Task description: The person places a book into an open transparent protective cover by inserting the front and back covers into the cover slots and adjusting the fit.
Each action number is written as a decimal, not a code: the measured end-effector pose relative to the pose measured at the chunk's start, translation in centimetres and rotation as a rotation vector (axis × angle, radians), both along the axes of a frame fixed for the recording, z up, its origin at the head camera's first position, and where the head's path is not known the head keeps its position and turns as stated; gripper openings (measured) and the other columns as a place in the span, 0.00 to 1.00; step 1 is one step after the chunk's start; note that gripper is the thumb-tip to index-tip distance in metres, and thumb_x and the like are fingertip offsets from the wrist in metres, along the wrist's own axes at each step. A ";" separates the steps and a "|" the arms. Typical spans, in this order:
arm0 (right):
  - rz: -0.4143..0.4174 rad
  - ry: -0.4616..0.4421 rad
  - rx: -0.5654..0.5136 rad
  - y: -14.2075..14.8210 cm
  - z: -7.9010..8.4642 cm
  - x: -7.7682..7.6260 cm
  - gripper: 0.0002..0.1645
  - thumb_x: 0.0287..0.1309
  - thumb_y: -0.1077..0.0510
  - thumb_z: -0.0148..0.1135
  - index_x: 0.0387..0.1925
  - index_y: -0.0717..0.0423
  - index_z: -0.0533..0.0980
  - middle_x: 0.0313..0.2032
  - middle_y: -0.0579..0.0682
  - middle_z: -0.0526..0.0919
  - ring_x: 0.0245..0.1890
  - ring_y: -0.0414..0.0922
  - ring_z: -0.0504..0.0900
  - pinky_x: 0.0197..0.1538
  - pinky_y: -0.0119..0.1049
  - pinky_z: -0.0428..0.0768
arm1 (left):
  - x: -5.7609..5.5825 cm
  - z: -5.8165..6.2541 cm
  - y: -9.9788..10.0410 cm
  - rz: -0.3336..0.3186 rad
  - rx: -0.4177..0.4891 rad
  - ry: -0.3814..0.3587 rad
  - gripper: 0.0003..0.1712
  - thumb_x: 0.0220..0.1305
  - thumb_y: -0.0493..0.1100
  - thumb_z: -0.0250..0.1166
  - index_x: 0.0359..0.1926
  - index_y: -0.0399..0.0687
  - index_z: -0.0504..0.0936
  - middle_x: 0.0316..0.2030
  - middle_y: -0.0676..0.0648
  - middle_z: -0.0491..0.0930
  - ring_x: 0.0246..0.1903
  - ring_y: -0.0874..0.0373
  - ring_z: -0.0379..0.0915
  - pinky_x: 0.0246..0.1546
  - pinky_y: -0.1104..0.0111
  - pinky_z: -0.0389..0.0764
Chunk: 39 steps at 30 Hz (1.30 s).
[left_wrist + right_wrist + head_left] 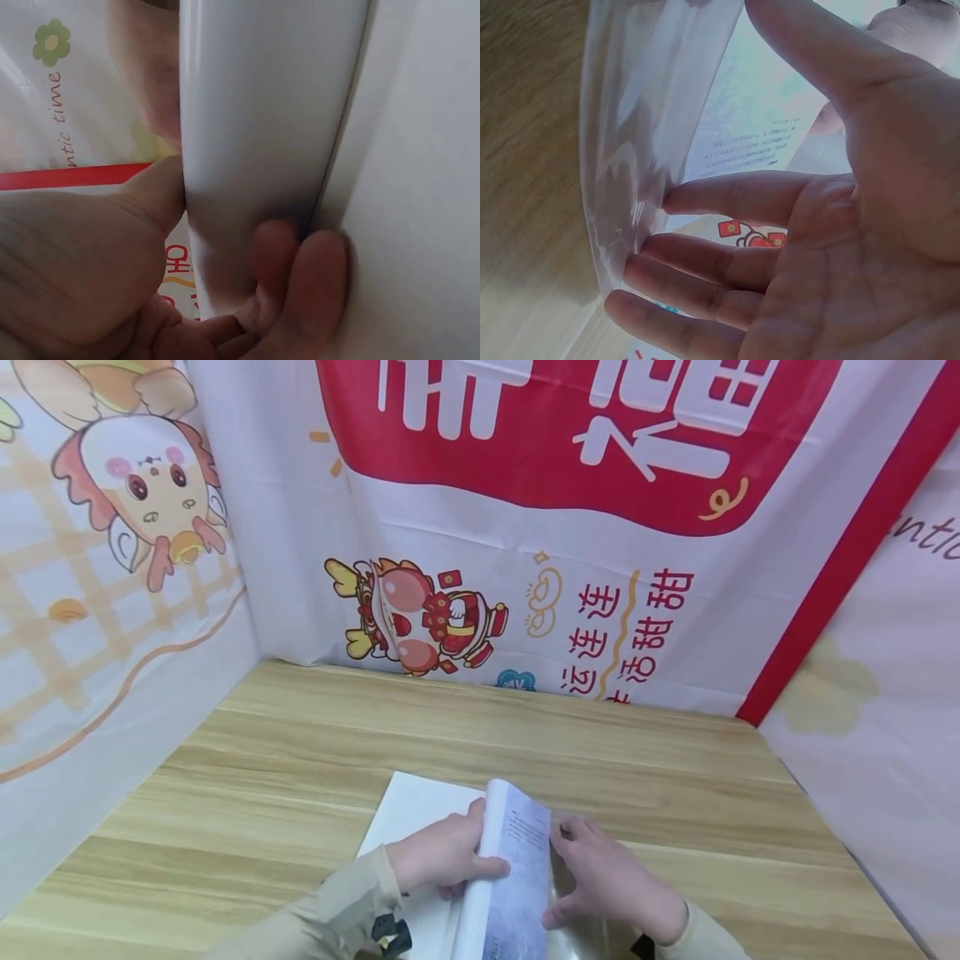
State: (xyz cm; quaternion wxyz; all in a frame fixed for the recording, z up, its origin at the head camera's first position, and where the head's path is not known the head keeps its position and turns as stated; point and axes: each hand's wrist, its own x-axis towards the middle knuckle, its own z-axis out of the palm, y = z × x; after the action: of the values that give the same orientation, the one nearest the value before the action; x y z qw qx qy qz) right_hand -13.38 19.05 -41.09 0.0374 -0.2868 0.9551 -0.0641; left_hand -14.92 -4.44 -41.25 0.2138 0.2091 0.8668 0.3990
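A book (521, 860) with a pale, partly printed page stands out in the head view, its near side curved into a roll. My left hand (438, 856) grips this curved part, thumb over the top and fingers curled underneath. In the left wrist view, fingertips (319, 270) show against its white underside. Under it to the left lies a flat white cover or page (420, 806). Along the book's right edge runs a clear plastic sheet (622, 150). My right hand (611, 881) touches that sheet with nearly straight fingers, its thumb spread near the book's edge.
The book is on a wood-grain table (300, 760). Behind it hangs a white and red printed cloth (465, 527). More printed cloth stands at the left (112, 635) and right (885, 735) sides of the table.
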 end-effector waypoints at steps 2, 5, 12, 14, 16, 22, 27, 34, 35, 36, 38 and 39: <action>0.001 -0.001 -0.005 0.0 -0.1 0.0 0.68 0.23 0.25 0.70 0.60 0.70 0.68 0.55 0.64 0.71 0.55 0.58 0.70 0.53 0.51 0.73 | -0.1 0.2 -0.3 -0.044 0.005 -0.015 0.46 0.56 0.52 0.68 0.64 0.36 0.52 0.21 0.49 0.76 0.12 0.55 0.73 0.12 0.64 0.76; 0.003 0.001 -0.013 0.0 -0.1 0.1 0.69 0.23 0.25 0.70 0.60 0.70 0.68 0.55 0.64 0.71 0.55 0.58 0.70 0.52 0.51 0.73 | -0.2 0.6 -0.6 -0.113 0.005 -0.030 0.48 0.55 0.53 0.69 0.65 0.38 0.50 0.24 0.51 0.77 0.15 0.55 0.75 0.15 0.64 0.77; 0.005 0.017 -0.002 0.2 -0.3 -0.2 0.69 0.23 0.23 0.68 0.60 0.69 0.69 0.55 0.63 0.72 0.54 0.57 0.71 0.51 0.50 0.74 | -0.1 0.8 -0.6 -0.135 -0.011 -0.023 0.53 0.54 0.53 0.70 0.67 0.36 0.47 0.24 0.53 0.77 0.18 0.56 0.75 0.16 0.66 0.76; 0.006 0.016 -0.004 0.2 -0.3 -0.3 0.68 0.23 0.23 0.69 0.60 0.69 0.69 0.55 0.63 0.72 0.54 0.57 0.71 0.51 0.50 0.74 | -0.1 0.7 -0.6 -0.122 -0.011 -0.013 0.52 0.53 0.52 0.71 0.66 0.36 0.48 0.24 0.53 0.77 0.18 0.56 0.75 0.16 0.66 0.76; 0.010 0.019 -0.010 0.2 -0.3 -0.3 0.68 0.22 0.24 0.69 0.59 0.69 0.69 0.54 0.63 0.72 0.53 0.56 0.71 0.51 0.50 0.74 | -0.1 0.5 -0.5 -0.111 -0.017 -0.001 0.51 0.52 0.52 0.71 0.65 0.36 0.49 0.23 0.53 0.77 0.17 0.57 0.75 0.15 0.66 0.76; 0.023 0.033 -0.019 0.1 -0.3 -0.3 0.67 0.21 0.26 0.71 0.58 0.69 0.70 0.52 0.62 0.73 0.51 0.55 0.72 0.50 0.49 0.75 | -0.2 0.1 -0.4 -0.081 -0.026 0.000 0.53 0.50 0.52 0.72 0.66 0.37 0.50 0.24 0.53 0.77 0.18 0.57 0.76 0.16 0.65 0.77; 0.020 0.045 -0.015 0.1 -0.2 -0.4 0.65 0.20 0.27 0.72 0.57 0.68 0.72 0.51 0.62 0.74 0.50 0.55 0.73 0.49 0.49 0.75 | -0.1 0.0 -0.3 -0.063 -0.031 0.000 0.56 0.49 0.52 0.73 0.68 0.37 0.47 0.24 0.52 0.76 0.18 0.57 0.76 0.16 0.65 0.77; 0.025 0.048 -0.014 0.0 -0.2 -0.5 0.63 0.21 0.28 0.73 0.55 0.68 0.73 0.50 0.62 0.74 0.49 0.55 0.73 0.50 0.49 0.75 | -0.1 0.0 -0.2 -0.050 -0.090 0.062 0.59 0.47 0.54 0.73 0.69 0.36 0.46 0.23 0.54 0.75 0.19 0.61 0.74 0.18 0.69 0.75; 0.027 0.048 -0.014 0.0 -0.2 -0.5 0.63 0.21 0.28 0.73 0.55 0.68 0.73 0.50 0.62 0.74 0.49 0.55 0.73 0.50 0.49 0.75 | -0.1 0.0 -0.2 -0.050 -0.097 0.075 0.59 0.47 0.54 0.73 0.69 0.35 0.46 0.23 0.54 0.74 0.19 0.62 0.74 0.18 0.70 0.75; 0.027 0.047 -0.014 0.0 -0.2 -0.4 0.63 0.21 0.28 0.73 0.56 0.69 0.72 0.50 0.62 0.74 0.49 0.55 0.73 0.50 0.49 0.75 | 0.0 0.0 -0.1 -0.049 -0.093 0.073 0.58 0.47 0.54 0.73 0.68 0.36 0.48 0.23 0.53 0.74 0.18 0.61 0.74 0.17 0.69 0.75; 0.029 0.042 -0.016 0.0 -0.2 -0.4 0.64 0.22 0.28 0.73 0.56 0.69 0.72 0.50 0.62 0.74 0.50 0.55 0.73 0.50 0.49 0.75 | 0.1 0.0 -0.1 -0.051 -0.080 0.061 0.56 0.47 0.53 0.73 0.66 0.36 0.50 0.22 0.53 0.75 0.17 0.59 0.74 0.15 0.68 0.76; 0.030 0.040 -0.016 0.0 -0.2 -0.3 0.64 0.22 0.28 0.73 0.56 0.69 0.72 0.50 0.62 0.74 0.50 0.55 0.73 0.50 0.49 0.75 | 0.1 0.0 -0.1 -0.052 -0.073 0.051 0.55 0.47 0.53 0.74 0.65 0.36 0.50 0.22 0.52 0.75 0.17 0.58 0.74 0.15 0.67 0.76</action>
State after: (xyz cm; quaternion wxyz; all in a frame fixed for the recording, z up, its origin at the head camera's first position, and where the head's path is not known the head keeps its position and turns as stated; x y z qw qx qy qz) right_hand -13.72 19.07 -41.24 0.0169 -0.3027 0.9507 -0.0654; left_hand -14.82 -4.58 -41.26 0.2096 0.2337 0.8802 0.3560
